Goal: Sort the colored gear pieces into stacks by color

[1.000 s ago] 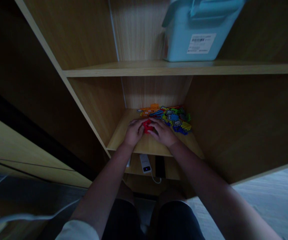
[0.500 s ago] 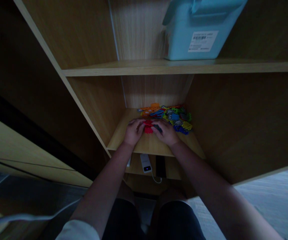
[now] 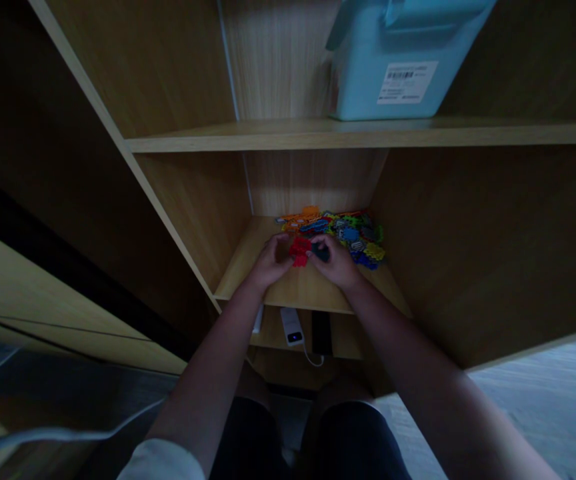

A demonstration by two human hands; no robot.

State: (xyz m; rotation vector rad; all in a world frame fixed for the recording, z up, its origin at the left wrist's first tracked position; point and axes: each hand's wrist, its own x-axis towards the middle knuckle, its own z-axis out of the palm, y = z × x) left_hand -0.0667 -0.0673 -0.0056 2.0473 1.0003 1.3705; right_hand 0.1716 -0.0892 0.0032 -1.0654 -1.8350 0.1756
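Observation:
Red plastic building pieces [image 3: 299, 249], joined in a small cluster, are held between my hands over the shelf board. My right hand [image 3: 337, 261] pinches the cluster's right side with thumb and fingers. A dark piece [image 3: 322, 253] also sits in that hand, against the palm. At the cluster's left edge is my left hand [image 3: 270, 263], its thumb and fingers apart, with the thumb tip close to the red pieces; contact is hard to tell. Just behind the hands lies a pile of colourful interlocking pieces [image 3: 351, 233].
A blue lidded bin [image 3: 388, 87] stands on the upper shelf [image 3: 268, 137]. Below the hands, a white power bank [image 3: 291, 325] with a cable lies beside a black flat object [image 3: 321, 332]. Wooden side panels [image 3: 193, 220] enclose the compartment. A white cable [image 3: 68, 435] crosses at lower left.
My left hand has loosened, its fingers parting from the red cluster. The cluster has turned slightly and shifted a little to the right, and more of the dark piece shows.

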